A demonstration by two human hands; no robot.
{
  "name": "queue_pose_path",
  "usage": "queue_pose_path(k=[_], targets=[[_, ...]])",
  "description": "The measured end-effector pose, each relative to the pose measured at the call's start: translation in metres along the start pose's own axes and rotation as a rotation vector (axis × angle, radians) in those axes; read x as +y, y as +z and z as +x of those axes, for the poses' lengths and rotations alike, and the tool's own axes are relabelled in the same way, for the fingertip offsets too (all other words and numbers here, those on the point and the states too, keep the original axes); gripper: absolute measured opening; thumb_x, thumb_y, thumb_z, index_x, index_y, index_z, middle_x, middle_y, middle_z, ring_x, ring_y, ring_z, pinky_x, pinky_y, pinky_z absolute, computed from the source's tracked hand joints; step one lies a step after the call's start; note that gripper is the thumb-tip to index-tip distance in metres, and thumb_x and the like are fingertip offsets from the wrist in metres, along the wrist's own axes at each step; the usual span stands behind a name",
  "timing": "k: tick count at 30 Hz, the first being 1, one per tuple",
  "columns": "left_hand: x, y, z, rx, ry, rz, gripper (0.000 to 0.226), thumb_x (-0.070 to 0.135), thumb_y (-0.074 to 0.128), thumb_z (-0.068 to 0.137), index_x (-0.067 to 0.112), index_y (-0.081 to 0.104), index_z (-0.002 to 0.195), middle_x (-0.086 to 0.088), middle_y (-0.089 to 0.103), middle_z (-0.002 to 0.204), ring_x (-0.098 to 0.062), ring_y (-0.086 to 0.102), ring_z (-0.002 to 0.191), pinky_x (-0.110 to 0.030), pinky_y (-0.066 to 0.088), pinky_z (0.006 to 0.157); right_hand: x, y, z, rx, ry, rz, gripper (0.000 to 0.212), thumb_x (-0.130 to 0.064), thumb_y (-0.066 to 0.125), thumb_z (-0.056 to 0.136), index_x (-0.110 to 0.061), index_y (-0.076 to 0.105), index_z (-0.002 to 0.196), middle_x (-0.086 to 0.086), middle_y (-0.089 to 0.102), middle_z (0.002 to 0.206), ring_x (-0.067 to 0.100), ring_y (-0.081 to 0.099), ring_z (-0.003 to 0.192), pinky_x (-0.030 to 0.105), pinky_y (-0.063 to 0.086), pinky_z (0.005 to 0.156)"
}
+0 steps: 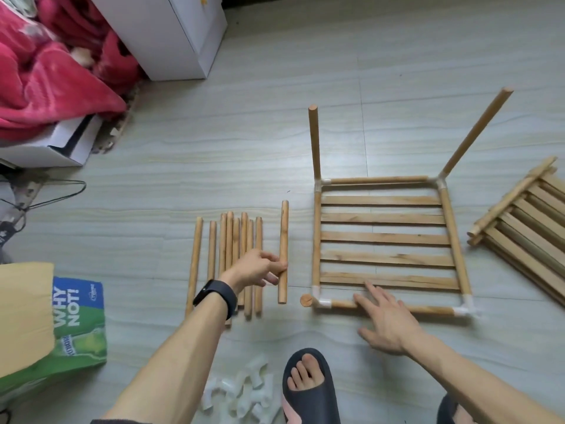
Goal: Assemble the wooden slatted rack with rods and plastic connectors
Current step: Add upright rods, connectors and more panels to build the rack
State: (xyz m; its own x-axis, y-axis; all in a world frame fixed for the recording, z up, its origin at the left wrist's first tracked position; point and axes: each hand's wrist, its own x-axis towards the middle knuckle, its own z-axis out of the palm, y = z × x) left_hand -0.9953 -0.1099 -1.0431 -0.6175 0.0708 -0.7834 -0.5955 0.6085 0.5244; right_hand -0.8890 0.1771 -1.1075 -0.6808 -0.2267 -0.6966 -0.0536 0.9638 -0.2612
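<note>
Floor (214,148): pale tile, head view. Plastic connectors (244,393) heaped by the bottom edge; blurred, partly cut off, count unclear. Stacked slat panels (526,228) run off the R edge. Green/blue bag (79,325) at L, half under a tan sheet (24,313); it reads "WHY NOT!", smaller print illegible. Slatted rack frame (385,237) lies flat centre-R, w/ two rods upright at the far corners and a third at the near-L corner seen end-on. L hand (256,267) has fingers curled round one rod (283,240), just R of the loose rods (235,240). R hand (385,319) is flat, fingers spread, tips on the frame's near rail.
</note>
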Motion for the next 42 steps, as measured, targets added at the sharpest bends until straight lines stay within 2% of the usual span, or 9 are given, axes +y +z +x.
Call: queue_pose_path(k=[3, 7, 13, 17, 21, 23, 28, 34, 42], targets=[[0.046, -0.024, -0.03, -0.094, 0.128, -0.05, 0.03, 0.032, 0.074, 0.091, 0.009, 0.074, 0.111, 0.0, 0.075, 0.094, -0.01, 0.067, 0.081, -0.029, 0.05, 0.078, -0.002, -0.025, -0.019, 0.208, 0.028, 0.392, 0.069, -0.053, 0.056, 0.096, -0.028, 0.033, 0.156, -0.002, 0.023, 0.166, 0.02, 0.022, 0.152, 0.036, 0.023, 0.122], [0.111, -0.018, -0.07, -0.183, 0.293, 0.009, 0.027, 0.025, 0.07, 0.094, 0.009, 0.072, 0.116, 0.002, 0.075, 0.092, -0.01, 0.066, 0.083, -0.029, 0.049, 0.081, -0.001, -0.073, -0.053, 0.433, 0.011, 1.023, 0.052, -0.053, 0.066, 0.091, -0.03, 0.056, 0.137, -0.01, 0.059, 0.136, 0.011, 0.055, 0.127, 0.038, 0.046, 0.109], [0.189, 0.056, -0.095, -0.323, 0.466, 0.322, 0.017, 0.029, 0.066, 0.097, 0.026, 0.069, 0.114, 0.005, 0.075, 0.099, -0.011, 0.07, 0.088, -0.031, 0.051, 0.085, 0.019, -0.132, -0.108, 0.632, -0.064, 1.489, 0.041, -0.053, 0.06, 0.092, -0.027, 0.061, 0.123, -0.004, 0.074, 0.114, 0.017, 0.074, 0.086, 0.031, 0.053, 0.069], [0.207, 0.136, -0.083, -0.188, 0.655, 0.963, 0.021, 0.037, 0.059, 0.099, 0.034, 0.063, 0.119, 0.006, 0.069, 0.108, -0.016, 0.063, 0.097, -0.035, 0.052, 0.085, 0.067, -0.135, -0.13, 0.838, 0.004, 1.644, 0.036, -0.05, 0.061, 0.094, -0.015, 0.067, 0.102, 0.003, 0.075, 0.097, 0.014, 0.059, 0.058, 0.022, 0.039, 0.047], [0.177, 0.208, -0.052, -0.098, 0.723, 1.141, 0.032, 0.039, 0.052, 0.1, 0.027, 0.057, 0.13, -0.002, 0.062, 0.126, -0.027, 0.059, 0.113, -0.037, 0.05, 0.083, 0.118, -0.102, -0.142, 0.974, 0.208, 1.622, 0.035, -0.03, 0.056, 0.103, -0.001, 0.067, 0.089, 0.017, 0.07, 0.078, 0.019, 0.062, 0.052, 0.021, 0.045, 0.043], [0.149, 0.227, -0.029, -0.1, 0.684, 1.252, 0.042, 0.035, 0.054, 0.099, 0.021, 0.048, 0.139, -0.005, 0.052, 0.14, -0.03, 0.05, 0.125, -0.041, 0.047, 0.094, 0.135, -0.078, -0.145, 1.037, 0.294, 1.523, 0.034, -0.026, 0.058, 0.103, 0.003, 0.067, 0.088, 0.019, 0.07, 0.075, 0.022, 0.067, 0.055, 0.024, 0.048, 0.045], [0.087, 0.238, 0.02, -0.092, 0.48, 1.373, 0.076, 0.044, 0.053, 0.1, 0.023, 0.01, 0.159, -0.01, 0.012, 0.168, -0.044, 0.014, 0.151, -0.057, 0.023, 0.119, 0.152, -0.041, -0.152, 1.171, 0.419, 1.284, 0.045, -0.036, 0.053, 0.104, -0.011, 0.06, 0.067, 0.001, 0.063, 0.052, 0.017, 0.059, 0.048, 0.036, 0.044, 0.061], [0.05, 0.234, 0.05, -0.074, 0.391, 1.273, 0.081, 0.046, 0.046, 0.104, 0.028, -0.009, 0.161, 0.01, -0.007, 0.17, -0.038, 0.009, 0.153, -0.058, 0.035, 0.112, 0.15, -0.042, -0.152, 1.286, 0.369, 1.273, 0.042, -0.038, 0.048, 0.094, -0.017, 0.057, 0.059, 0.005, 0.059, 0.058, 0.022, 0.049, 0.042, 0.038, 0.039, 0.057], [0.053, 0.235, 0.049, -0.067, 0.355, 1.306, 0.082, 0.048, 0.046, 0.104, 0.027, -0.009, 0.161, 0.01, -0.005, 0.17, -0.037, 0.011, 0.153, -0.053, 0.035, 0.112, 0.142, -0.04, -0.143, 1.231, 0.317, 1.06, 0.042, -0.037, 0.047, 0.091, -0.016, 0.057, 0.056, 0.002, 0.057, 0.052, 0.024, 0.053, 0.046, 0.039, 0.045, 0.057]])
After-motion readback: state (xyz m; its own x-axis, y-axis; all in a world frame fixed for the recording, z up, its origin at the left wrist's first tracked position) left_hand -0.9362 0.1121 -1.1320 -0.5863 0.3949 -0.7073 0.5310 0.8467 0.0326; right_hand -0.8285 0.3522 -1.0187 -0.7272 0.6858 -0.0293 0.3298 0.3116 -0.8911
